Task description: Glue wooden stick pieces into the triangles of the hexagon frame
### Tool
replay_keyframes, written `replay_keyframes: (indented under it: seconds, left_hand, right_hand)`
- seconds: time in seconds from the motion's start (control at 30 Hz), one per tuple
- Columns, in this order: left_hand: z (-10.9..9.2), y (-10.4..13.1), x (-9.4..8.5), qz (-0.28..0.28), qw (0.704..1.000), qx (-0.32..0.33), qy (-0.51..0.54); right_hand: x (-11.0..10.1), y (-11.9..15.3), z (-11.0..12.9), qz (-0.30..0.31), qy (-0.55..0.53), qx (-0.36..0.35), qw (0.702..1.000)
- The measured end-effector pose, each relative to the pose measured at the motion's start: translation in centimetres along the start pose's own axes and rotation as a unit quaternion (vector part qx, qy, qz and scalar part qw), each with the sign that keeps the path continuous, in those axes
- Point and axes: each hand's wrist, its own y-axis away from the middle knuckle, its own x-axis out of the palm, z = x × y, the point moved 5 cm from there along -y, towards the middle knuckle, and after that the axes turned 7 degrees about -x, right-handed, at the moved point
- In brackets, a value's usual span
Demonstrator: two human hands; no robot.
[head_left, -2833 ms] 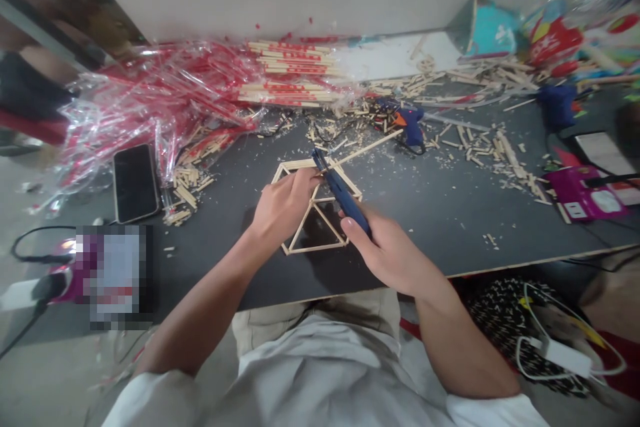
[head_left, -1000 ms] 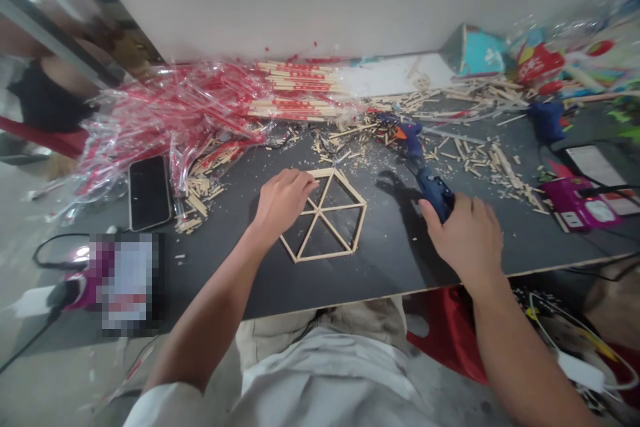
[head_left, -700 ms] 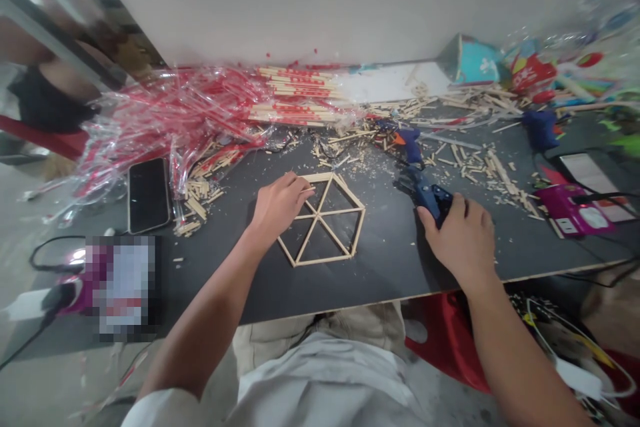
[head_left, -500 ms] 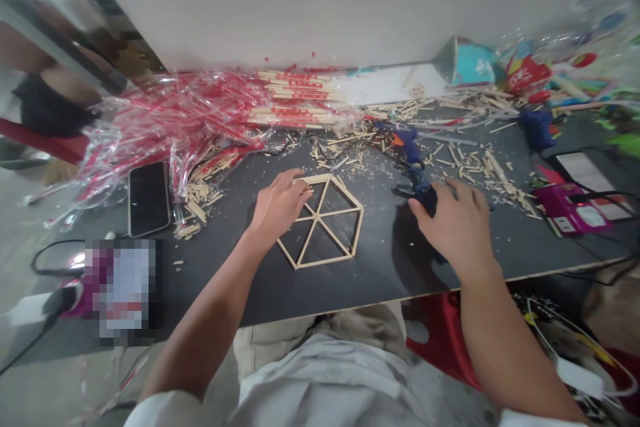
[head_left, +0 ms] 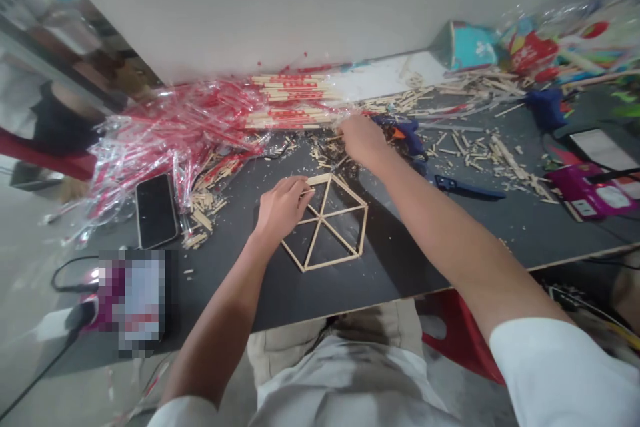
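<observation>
A hexagonal frame of thin wooden sticks, with spokes meeting at its centre, lies flat on the dark table. At its upper left corner rests my left hand, its fingers closed on a short wooden stick. My right hand reaches over the scattered stick pieces beyond the frame. Its fingers are curled down among them, and whatever they pinch is hidden. To the right of my right forearm lies a dark blue hand tool. A blue glue gun with an orange part sits just past my right wrist.
Red-printed chopsticks in clear wrappers heap up at the back left, beside bare chopsticks. A phone lies left. On the right are cut stick pieces, a purple power strip and a teal paper cup.
My right hand has let go of the dark blue hand tool and moved left and away to the stick pieces. My left hand stays at the frame's corner. The view has shifted slightly.
</observation>
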Motion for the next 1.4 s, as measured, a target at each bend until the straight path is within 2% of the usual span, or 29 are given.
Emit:
replay_keyframes:
  seconds: [0.1, 0.2, 0.3, 0.37, 0.43, 0.5, 0.6, 0.67, 0.77, 0.97, 1.1, 1.27, 1.33, 1.4]
  left_hand:
    - [-0.2, 0.0, 0.0, 0.008, 1.000, -0.003, 0.000]
    - [-0.2, 0.1, 0.2, 0.010, 1.000, -0.004, 0.005]
    - [0.1, 0.0, 0.4, 0.006, 0.999, -0.020, 0.025]
    - [0.5, 0.0, 0.5, -0.001, 0.998, -0.054, 0.038]
    - [1.1, -0.2, 0.5, -0.015, 0.993, -0.106, 0.043]
    - [1.3, -0.2, 0.3, -0.025, 0.989, -0.141, 0.039]
    - [0.7, -0.3, -0.1, -0.011, 0.993, -0.115, 0.013]
    - [0.1, -0.2, -0.3, 0.011, 0.997, -0.077, -0.014]
    - [-0.3, -0.1, -0.4, 0.033, 0.997, -0.051, -0.048]
    - [1.0, -0.3, -0.9, 0.042, 0.994, -0.074, -0.070]
    - [2.2, -0.4, -2.1, 0.028, 0.988, -0.126, -0.086]
    - [3.1, -0.5, -2.8, 0.059, 0.981, -0.163, -0.084]
    - [3.9, -0.5, -3.6, 0.047, 0.977, -0.190, -0.080]
    - [5.1, -0.4, -5.4, 0.005, 0.969, -0.235, -0.081]
  right_hand:
    - [0.9, -0.3, -1.6, -0.004, 0.006, 0.031, 1.000]
    - [0.5, 0.4, -1.2, -0.035, -0.016, -0.010, 0.999]
    - [-1.1, 2.1, 0.7, -0.073, -0.002, -0.039, 0.997]
    - [-2.0, 3.5, 2.7, -0.081, 0.013, -0.055, 0.995]
    - [-2.3, 4.9, 4.8, -0.073, 0.017, -0.077, 0.994]
    - [-1.7, 6.3, 6.8, -0.035, 0.007, -0.111, 0.993]
    - [-0.1, 8.1, 8.6, 0.022, -0.017, -0.168, 0.985]
    - [0.6, 8.9, 9.0, 0.030, -0.050, -0.187, 0.981]
    - [1.0, 9.3, 9.1, 0.017, -0.108, -0.187, 0.976]
    - [1.1, 9.1, 8.4, 0.017, -0.132, -0.165, 0.977]
    - [0.5, 9.0, 7.2, -0.003, -0.112, -0.137, 0.984]
    - [0.3, 9.0, 6.0, -0.013, -0.108, -0.106, 0.988]
    - [0.5, 8.9, 5.6, -0.013, -0.107, -0.084, 0.991]
    - [0.7, 8.9, 5.2, -0.017, -0.103, -0.070, 0.992]
